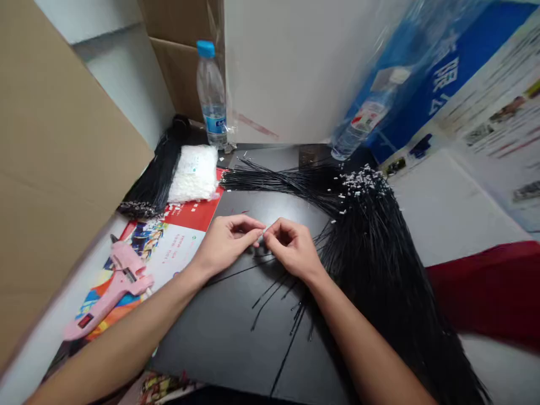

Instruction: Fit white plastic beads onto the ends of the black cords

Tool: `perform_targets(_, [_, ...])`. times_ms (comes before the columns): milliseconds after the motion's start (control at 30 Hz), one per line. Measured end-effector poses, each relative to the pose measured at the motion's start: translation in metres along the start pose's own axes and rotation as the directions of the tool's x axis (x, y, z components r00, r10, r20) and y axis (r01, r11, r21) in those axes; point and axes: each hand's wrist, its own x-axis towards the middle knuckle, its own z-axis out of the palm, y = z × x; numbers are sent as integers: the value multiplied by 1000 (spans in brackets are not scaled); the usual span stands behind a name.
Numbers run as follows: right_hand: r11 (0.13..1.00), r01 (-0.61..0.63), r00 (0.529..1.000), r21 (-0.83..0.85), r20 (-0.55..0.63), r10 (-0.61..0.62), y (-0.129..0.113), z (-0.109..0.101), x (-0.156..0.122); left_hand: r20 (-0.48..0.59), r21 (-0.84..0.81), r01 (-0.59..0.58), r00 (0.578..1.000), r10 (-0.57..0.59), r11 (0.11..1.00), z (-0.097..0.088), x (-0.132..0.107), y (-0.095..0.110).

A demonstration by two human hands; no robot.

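Observation:
My left hand (230,242) and my right hand (293,244) meet above the dark tabletop, both with fingers closed in a pinch. Between their fingertips shows a tiny white plastic connector (265,229); its exact shape is too small to tell. A thin black wire (242,273) runs below the hands toward the left wrist. Beside my right forearm lies a big bundle of black wires (375,264), with many white connectors (365,181) at their far ends. Several loose black wire ends (270,295) stick out onto the tabletop under my right wrist.
Another black wire bundle (274,181) lies across the back. At left are a bag of white pieces (194,173), a further wire bundle (152,177) and a pink glue gun (113,287). Two water bottles (212,101) (367,121) stand behind, near cardboard (63,169) and white panels.

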Motion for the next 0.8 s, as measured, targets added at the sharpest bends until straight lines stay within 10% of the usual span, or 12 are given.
perform_targets(800, [999,27,999,17,19,-27,3,1,-2,11,-101,23,1000,-22,995,2,0,-3])
